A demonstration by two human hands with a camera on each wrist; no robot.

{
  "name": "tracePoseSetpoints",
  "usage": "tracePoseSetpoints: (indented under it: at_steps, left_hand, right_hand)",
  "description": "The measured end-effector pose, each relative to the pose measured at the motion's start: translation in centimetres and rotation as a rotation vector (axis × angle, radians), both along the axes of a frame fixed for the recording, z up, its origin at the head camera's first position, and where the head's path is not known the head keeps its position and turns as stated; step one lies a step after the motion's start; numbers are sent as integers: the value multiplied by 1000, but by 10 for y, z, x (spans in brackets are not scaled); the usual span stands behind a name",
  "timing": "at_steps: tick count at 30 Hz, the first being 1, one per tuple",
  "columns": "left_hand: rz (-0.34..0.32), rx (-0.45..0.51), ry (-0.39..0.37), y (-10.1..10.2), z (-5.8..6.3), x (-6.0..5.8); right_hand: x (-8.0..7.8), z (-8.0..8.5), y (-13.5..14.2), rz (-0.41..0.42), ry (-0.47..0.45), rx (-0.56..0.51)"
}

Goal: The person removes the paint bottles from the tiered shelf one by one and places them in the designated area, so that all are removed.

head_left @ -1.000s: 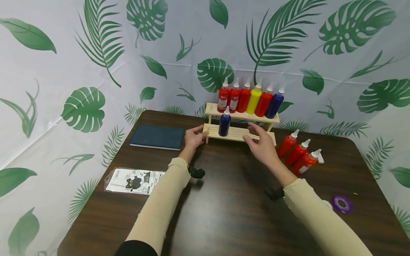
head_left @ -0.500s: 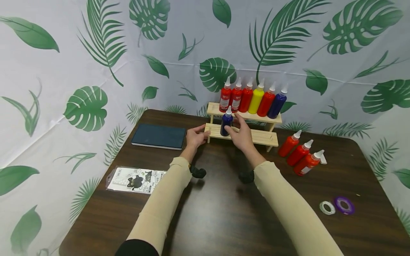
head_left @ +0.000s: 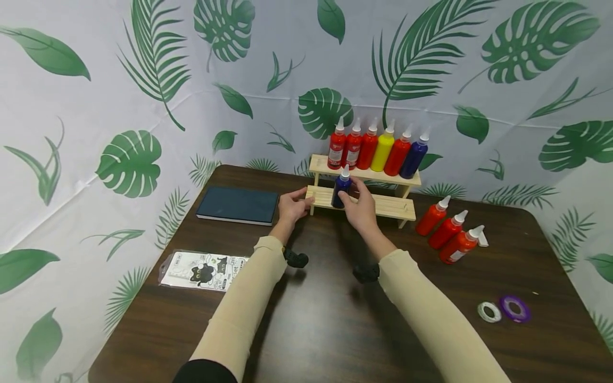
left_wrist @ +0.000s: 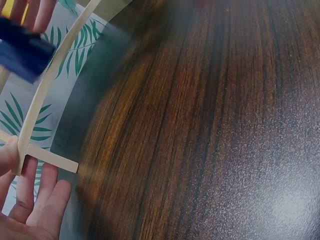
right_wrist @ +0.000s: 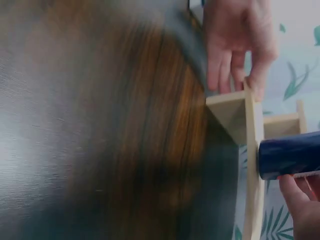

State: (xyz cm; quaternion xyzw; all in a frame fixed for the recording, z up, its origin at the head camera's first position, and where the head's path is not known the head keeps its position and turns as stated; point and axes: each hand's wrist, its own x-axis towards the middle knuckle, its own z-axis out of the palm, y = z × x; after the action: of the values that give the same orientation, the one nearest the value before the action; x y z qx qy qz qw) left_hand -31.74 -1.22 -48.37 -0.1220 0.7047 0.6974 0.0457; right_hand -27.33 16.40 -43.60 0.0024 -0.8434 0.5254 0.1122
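My right hand (head_left: 360,210) grips a dark blue paint bottle (head_left: 341,192) with a white pointed nozzle. The bottle is upright on the lower step of a small two-step wooden rack (head_left: 383,205). In the right wrist view, the bottle's base (right_wrist: 272,160) meets the step, with the thumb against its side. My left hand (head_left: 290,208) holds the left end of that step, thumb on top and fingers below, beside the short leg (left_wrist: 52,158). Along the upper step stand several red bottles (head_left: 366,151), a yellow bottle (head_left: 382,152) and another blue bottle (head_left: 414,159).
Three red bottles (head_left: 446,230) stand right of the rack. Near them lie a white tape roll (head_left: 489,312) and a purple tape roll (head_left: 515,308). On the left are a dark blue book (head_left: 237,205) and a packaged set with cat drawings (head_left: 201,271). A leaf-print cloth hangs behind.
My right hand has come leftward from the rack's right part and taken hold of the blue bottle. The bottle has shifted slightly right and toward the front. My left hand stays on the rack.
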Motion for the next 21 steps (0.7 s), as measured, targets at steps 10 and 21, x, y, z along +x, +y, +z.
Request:
tracePoseSetpoints:
  at_steps: [10, 21]
  left_hand:
    - [-1, -17, 12, 3, -1, 3]
    - [4, -24, 11, 2, -1, 2]
  right_hand:
    - [66, -6, 55, -106, 59, -137]
    - [95, -31, 117, -379, 23, -29]
